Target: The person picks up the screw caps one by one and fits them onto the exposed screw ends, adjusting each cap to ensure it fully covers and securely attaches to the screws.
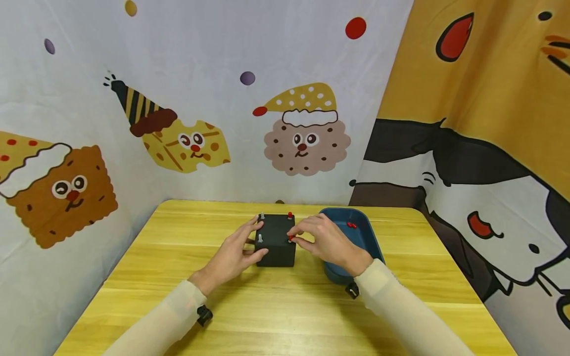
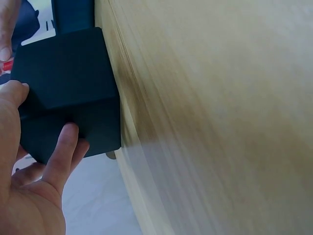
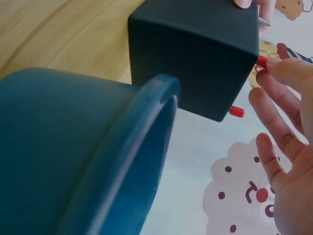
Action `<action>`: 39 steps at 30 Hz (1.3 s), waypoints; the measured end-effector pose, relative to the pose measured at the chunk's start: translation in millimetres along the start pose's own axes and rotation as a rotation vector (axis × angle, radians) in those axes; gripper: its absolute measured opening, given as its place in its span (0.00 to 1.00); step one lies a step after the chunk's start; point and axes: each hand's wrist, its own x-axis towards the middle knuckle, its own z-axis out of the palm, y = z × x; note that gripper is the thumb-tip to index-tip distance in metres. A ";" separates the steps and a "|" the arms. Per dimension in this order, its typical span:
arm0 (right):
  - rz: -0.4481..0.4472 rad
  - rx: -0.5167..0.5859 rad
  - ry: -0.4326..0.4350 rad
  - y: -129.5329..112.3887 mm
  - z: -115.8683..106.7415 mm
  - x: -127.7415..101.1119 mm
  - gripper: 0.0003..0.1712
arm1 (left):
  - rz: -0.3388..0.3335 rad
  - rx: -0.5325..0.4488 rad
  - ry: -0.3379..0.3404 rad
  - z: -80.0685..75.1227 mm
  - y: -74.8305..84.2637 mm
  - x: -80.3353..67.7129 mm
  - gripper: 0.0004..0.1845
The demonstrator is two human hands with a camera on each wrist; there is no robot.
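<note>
A black box point(image 1: 276, 244) stands on the yellow wooden table point(image 1: 178, 277). My left hand point(image 1: 255, 241) grips its left side, thumb on the near face and fingers over the top. My right hand point(image 1: 294, 237) pinches a red peg point(image 1: 290, 239) at the box's near right corner. Another red peg point(image 1: 290, 215) stands in the far right corner, and two grey pegs point(image 1: 261, 216) stand along the left edge. In the right wrist view the black box point(image 3: 195, 54) shows a free red peg point(image 3: 237, 111) and the pinched red peg point(image 3: 262, 61).
A dark blue tray point(image 1: 369, 232) sits right of the box under my right wrist, with loose red pegs point(image 1: 351, 225) inside. Cartoon-printed curtains close in the table at the back and on both sides. Bare wood lies in front of the box.
</note>
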 end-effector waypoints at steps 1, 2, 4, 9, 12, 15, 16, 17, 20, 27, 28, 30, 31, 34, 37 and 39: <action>0.002 0.001 -0.001 -0.2 -0.8 0.0 0.14 | 0.000 0.003 0.000 -0.1 0.1 0.3 0.45; 0.004 0.002 -0.004 -0.3 -1.4 0.1 0.14 | -0.002 0.004 0.001 -0.2 0.2 0.6 0.45; 0.009 0.004 -0.011 -1.0 -2.8 0.3 0.14 | -0.008 0.007 0.000 -0.7 0.4 1.0 0.45; 0.011 0.001 -0.012 -2.6 -5.0 0.2 0.13 | -0.025 0.009 -0.008 -1.2 0.9 1.2 0.46; 0.002 -0.009 0.003 -2.7 -4.9 -0.8 0.13 | -0.033 0.009 -0.013 -1.1 0.9 0.9 0.46; -0.006 -0.018 0.015 -3.2 -5.5 -1.9 0.13 | -0.036 0.008 -0.017 -0.7 0.8 0.6 0.46; -0.008 -0.018 0.018 -3.3 -5.8 -2.4 0.13 | -0.036 0.009 -0.017 -0.7 0.8 0.5 0.46; -0.012 -0.020 0.021 -3.4 -6.2 -2.8 0.13 | -0.035 0.010 -0.017 -0.5 0.7 0.4 0.46; -0.009 -0.022 0.023 -3.6 -7.8 -3.9 0.13 | -0.029 0.016 -0.012 -0.2 0.5 0.4 0.46; 0.015 -0.022 0.030 -2.0 -12.9 -7.3 0.11 | -0.022 0.023 -0.009 0.0 1.2 0.8 0.46; 0.015 -0.022 0.034 -1.9 -13.9 -7.7 0.11 | -0.023 0.023 -0.010 0.0 1.3 0.8 0.46; 0.015 -0.023 0.042 -1.4 -15.9 -8.5 0.11 | -0.025 0.023 -0.010 0.4 1.5 0.7 0.48; 0.017 -0.025 0.044 -1.1 -16.8 -8.9 0.12 | -0.026 0.023 -0.010 0.6 1.5 0.8 0.48; 0.017 -0.032 0.049 -0.9 -19.7 -10.1 0.12 | -0.028 0.024 -0.008 0.8 1.7 0.8 0.49; 0.024 -0.042 0.052 0.3 -22.1 -11.6 0.13 | -0.030 0.022 -0.007 0.3 2.2 0.9 0.49; 0.033 -0.049 0.060 1.5 -23.7 -12.8 0.12 | -0.029 0.017 -0.007 -0.3 2.8 1.2 0.49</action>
